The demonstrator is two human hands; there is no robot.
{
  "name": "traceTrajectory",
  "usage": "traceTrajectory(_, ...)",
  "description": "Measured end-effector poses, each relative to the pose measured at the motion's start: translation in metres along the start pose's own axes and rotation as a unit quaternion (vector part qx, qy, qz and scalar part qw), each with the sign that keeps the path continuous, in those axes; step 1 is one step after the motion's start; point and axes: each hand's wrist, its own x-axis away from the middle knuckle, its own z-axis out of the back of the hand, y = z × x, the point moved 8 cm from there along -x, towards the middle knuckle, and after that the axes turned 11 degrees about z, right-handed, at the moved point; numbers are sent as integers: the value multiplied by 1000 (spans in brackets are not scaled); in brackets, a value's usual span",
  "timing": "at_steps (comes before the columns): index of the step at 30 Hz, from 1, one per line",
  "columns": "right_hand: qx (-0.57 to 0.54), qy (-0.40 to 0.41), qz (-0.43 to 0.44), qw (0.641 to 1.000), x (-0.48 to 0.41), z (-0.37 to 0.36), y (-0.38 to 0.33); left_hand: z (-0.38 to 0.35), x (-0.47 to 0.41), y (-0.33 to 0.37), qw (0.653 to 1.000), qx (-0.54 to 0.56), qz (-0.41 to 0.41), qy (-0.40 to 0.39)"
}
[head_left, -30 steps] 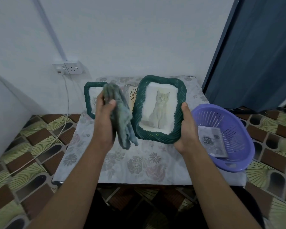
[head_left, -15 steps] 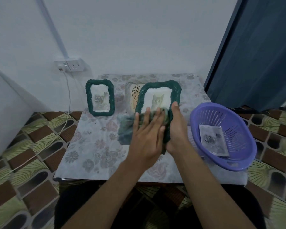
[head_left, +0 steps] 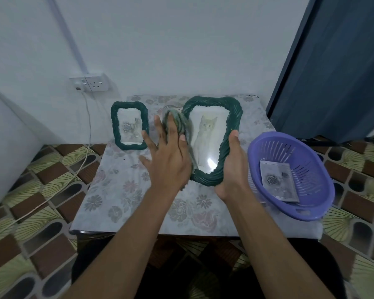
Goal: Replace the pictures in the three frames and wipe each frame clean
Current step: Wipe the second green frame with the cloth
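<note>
A large green woven frame (head_left: 233,117) with a cat picture (head_left: 205,137) is tilted up above the table. My right hand (head_left: 231,167) grips its lower right edge. My left hand (head_left: 168,162) presses a grey-green cloth (head_left: 181,126) against the frame's left side, fingers spread. A smaller green frame (head_left: 115,126) with a rose picture stands at the back left of the table. Something patterned behind the cloth is mostly hidden.
A purple basket (head_left: 311,208) with a loose rose picture (head_left: 276,180) sits at the table's right edge. The low table (head_left: 121,197) has a floral cover. A wall socket (head_left: 93,83) with a white cable is at back left, a dark blue door at right.
My left hand with the cloth has slid from the frame's lower glass to its left edge. The frame is tilted up more, showing the cat picture again.
</note>
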Motion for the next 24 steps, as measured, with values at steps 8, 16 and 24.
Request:
traceTrajectory(8, -25, 3, 15, 1000, 1, -2, 3, -19, 39, 18, 994, -55, -92, 6)
traceTrajectory(16, 5, -1, 8, 1000, 4, -1, 2, -5, 9, -1, 996, -65, -63, 3)
traceTrajectory(24, -14, 2, -3, 1000, 1, -2, 7, -7, 21, 6, 998, -45, -51, -4)
